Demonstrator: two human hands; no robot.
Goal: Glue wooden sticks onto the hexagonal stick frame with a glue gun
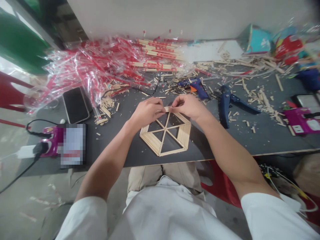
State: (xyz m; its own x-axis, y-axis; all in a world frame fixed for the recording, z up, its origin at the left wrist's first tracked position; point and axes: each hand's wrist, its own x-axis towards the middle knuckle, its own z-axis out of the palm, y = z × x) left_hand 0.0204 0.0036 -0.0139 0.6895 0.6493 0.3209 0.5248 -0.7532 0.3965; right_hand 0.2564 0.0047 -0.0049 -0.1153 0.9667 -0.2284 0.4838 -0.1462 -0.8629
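Note:
A hexagonal frame of wooden sticks (152,144) lies flat on the dark table, with spokes meeting at its middle and several sticks stacked along some sides. At its far edge, my left hand (149,109) pinches one end of a short wooden stick (167,109). The fingertips of my right hand (187,105) are closed on the other end. Whether the stick touches the frame is hard to make out. Beyond my right hand lies a blue glue gun (196,87), and farther right is a dark blue hand cutter (227,104) with its handles spread.
Plastic-wrapped chopsticks (157,50) and red wrappers (100,63) heap at the back left. Cut stick scraps (265,100) scatter to the right. A phone (76,105), a blurred-out screen (73,145) and a purple power strip (51,141) lie left; another purple strip (301,120) is far right.

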